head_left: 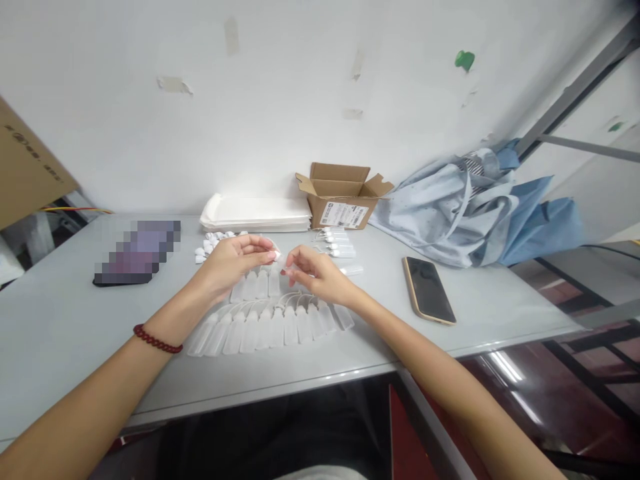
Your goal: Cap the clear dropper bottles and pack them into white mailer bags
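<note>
Head: cap (277, 255) betw. L hand (233, 260), R hand (320, 273), above bottle rows (270, 327).

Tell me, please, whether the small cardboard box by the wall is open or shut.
Open: the cardboard box has its top flaps spread outward; its inside is hidden.

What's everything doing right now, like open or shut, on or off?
Small brown cardboard box, flaps open.
Black phone in tan case, screen dark, lying flat.
Clear plastic little bottles, lying down in rows.
Pale blue cloth, crumpled in a heap.
Left hand, pinching a small white piece.
Right hand, fingers curled beside that piece.
</note>
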Demonstrator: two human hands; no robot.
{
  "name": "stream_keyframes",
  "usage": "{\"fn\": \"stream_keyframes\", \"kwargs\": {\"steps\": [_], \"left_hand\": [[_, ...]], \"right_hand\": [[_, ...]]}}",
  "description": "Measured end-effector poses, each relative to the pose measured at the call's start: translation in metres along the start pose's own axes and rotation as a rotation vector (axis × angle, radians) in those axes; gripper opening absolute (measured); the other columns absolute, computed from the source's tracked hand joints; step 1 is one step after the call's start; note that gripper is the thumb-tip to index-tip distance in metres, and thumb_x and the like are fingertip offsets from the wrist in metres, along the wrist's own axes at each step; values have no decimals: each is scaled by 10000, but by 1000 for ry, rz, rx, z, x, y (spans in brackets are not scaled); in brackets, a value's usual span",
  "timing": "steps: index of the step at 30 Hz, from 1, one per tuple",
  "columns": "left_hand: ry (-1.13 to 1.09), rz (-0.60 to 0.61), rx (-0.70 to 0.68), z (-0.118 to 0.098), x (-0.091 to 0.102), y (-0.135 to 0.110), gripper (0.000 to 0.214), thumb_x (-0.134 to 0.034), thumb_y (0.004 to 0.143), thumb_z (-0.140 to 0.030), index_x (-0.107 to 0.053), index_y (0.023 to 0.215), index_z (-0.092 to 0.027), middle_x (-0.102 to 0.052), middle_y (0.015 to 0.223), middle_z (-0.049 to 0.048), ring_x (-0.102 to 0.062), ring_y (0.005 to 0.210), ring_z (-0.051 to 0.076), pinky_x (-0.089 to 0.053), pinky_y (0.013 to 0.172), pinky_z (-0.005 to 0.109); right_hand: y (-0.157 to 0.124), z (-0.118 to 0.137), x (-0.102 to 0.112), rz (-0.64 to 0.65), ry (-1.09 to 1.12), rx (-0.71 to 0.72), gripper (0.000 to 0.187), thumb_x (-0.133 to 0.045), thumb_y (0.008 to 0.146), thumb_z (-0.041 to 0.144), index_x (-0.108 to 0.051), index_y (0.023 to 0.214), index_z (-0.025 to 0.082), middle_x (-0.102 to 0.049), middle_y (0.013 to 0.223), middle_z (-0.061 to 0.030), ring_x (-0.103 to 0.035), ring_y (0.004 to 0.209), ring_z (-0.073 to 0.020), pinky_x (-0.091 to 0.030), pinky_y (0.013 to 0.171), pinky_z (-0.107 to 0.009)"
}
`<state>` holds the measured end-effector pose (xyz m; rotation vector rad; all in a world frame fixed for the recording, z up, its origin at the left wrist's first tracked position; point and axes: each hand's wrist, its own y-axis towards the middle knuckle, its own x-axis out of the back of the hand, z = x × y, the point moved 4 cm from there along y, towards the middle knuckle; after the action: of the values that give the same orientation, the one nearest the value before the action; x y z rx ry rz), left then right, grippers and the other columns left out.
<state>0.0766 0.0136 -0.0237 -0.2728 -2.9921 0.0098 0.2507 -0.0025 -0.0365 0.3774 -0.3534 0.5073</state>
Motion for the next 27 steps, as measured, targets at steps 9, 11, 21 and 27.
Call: {"fn": "stream_keyframes", "kwargs": {"steps": [9,11,21,27], "left_hand": [[26,38,-110,-10,-2,-4,271,-794,666,-322,-676,866,-182,-707,980,59,-654,958,220,-489,919,370],[18,46,-105,-10,-2,-4,277,-798,665,-325,-680,872,-183,-705,978,57,-654,946,214,-488,918,368],[125,100,12,-1,-3,-1,265,-701,750,-438,-720,749,-174,-705,784,64,-656,795,204,-531,793,354],[282,192,-102,-8,-12,-6,321,-604,813,-496,-694,715,-204,-689,783,51,-635,756,193,-536,673,312]], "right_hand": [[2,-3,-4,15,349,-93,141,-564,868,252,-434,896,204,-641,840,-19,-580,618,-97,-459,587,-255],[2,-2,-3,7,345,-92,152,-575,862,250,-434,895,205,-644,837,-20,-575,613,-96,-457,583,-253],[2,2,-1,12,304,-92,164,-572,863,277,-428,899,207,-637,833,-14,-561,613,-95,-439,565,-242],[2,2,3,-13,231,-73,121,-547,867,238,-434,897,208,-601,751,19,-542,608,-93,-423,577,-241]]}}
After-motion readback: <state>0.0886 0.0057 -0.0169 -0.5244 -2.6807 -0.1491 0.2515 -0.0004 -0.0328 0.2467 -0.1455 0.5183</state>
